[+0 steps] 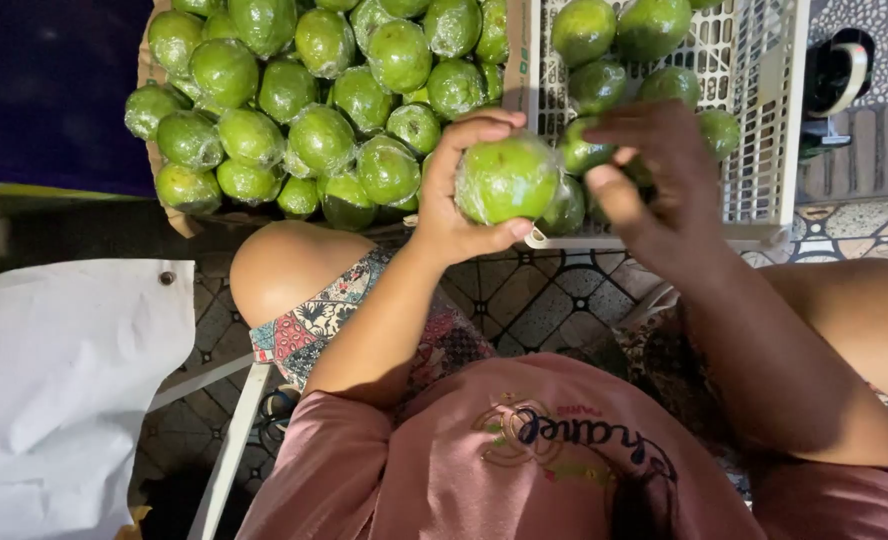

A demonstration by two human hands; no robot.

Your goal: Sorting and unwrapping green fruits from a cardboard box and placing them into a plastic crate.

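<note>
green wrapped fruit is pinched in the left hand; the right hand, fingers spread, is held over the white crate beside a heaped cardboard box

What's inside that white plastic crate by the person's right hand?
The white crate holds several green fruits, some wrapped in clear film. The right hand and the wrapped fruit in the left hand cover its near corner.

Fruit ahead of your knees

Your cardboard box of wrapped fruit sits left of the plastic crate; a paper sheet lies at your left.
</note>
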